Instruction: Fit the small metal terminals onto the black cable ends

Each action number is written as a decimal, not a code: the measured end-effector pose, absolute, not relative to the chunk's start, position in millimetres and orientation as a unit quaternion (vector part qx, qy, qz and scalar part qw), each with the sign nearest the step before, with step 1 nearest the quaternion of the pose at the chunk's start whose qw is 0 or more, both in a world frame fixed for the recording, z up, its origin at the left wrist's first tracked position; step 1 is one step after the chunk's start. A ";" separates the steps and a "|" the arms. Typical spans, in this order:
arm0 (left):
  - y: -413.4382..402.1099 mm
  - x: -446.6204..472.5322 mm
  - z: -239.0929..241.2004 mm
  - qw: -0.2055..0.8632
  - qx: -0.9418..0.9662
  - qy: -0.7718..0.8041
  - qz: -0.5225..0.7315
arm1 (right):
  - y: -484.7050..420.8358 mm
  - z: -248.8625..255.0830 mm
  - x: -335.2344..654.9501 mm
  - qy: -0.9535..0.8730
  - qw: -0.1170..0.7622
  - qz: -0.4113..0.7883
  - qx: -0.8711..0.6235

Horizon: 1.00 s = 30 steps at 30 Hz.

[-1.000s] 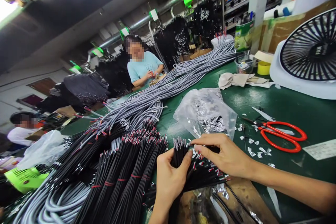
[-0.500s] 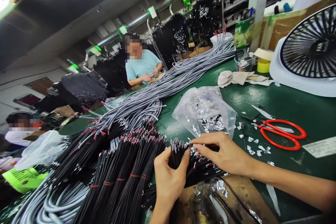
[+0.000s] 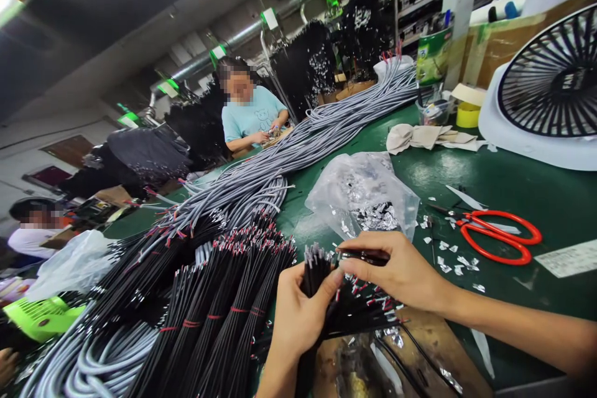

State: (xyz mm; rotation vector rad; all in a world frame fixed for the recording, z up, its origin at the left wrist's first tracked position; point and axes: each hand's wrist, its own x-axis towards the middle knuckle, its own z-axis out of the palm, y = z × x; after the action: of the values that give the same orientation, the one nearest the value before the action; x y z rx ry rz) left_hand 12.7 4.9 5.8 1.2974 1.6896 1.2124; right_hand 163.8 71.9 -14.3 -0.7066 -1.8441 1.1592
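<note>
My left hand (image 3: pixel 301 314) is wrapped round an upright bundle of thin black cables (image 3: pixel 314 273) with grey tips. Beside it, my right hand (image 3: pixel 401 270) pinches a slim dark tool (image 3: pixel 366 255), its kind too small to make out. The tool's left end is at the bundle's top edge, close to my left thumb. More black cables with red and white stripped ends (image 3: pixel 368 305) lie beneath my right hand. Left of my hands stand tied bunches of black cables (image 3: pixel 233 286) with red bands round them.
Red-handled scissors (image 3: pixel 501 236) and foil scraps (image 3: pixel 459 264) lie right. A clear plastic bag (image 3: pixel 326 189) holds more scraps. Long grey cables (image 3: pixel 298 146) cross the green table (image 3: pixel 466 180). A fan (image 3: pixel 555 81) stands back right. A co-worker (image 3: pixel 254 115) sits across the table.
The dark tool shows more plainly between my right fingers, and my right hand has tilted slightly. My left hand still grips the bundle, shifted a little to the right.
</note>
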 end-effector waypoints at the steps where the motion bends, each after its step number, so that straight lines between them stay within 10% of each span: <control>1: 4.7 13.6 5.4 0.332 0.516 0.649 0.451 | 71.6 -14.2 163.7 -0.721 0.416 0.474 -0.287; 13: 7.3 14.4 -0.8 0.298 0.522 0.667 0.441 | 69.4 -11.9 161.4 -0.683 0.392 0.522 -0.326; 23: 1.9 14.1 -2.3 0.500 0.435 0.576 0.479 | 77.3 -20.4 157.9 -0.683 0.359 0.542 -0.335; 30: 9.3 13.0 2.2 0.390 0.473 0.615 0.495 | 72.3 -14.9 162.5 -0.732 0.424 0.424 -0.323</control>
State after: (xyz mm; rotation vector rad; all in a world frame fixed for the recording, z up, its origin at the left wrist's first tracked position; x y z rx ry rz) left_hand 13.0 9.3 2.2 1.2034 1.5639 1.2589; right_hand 162.5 72.3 -14.9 -0.8083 -1.8324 1.0613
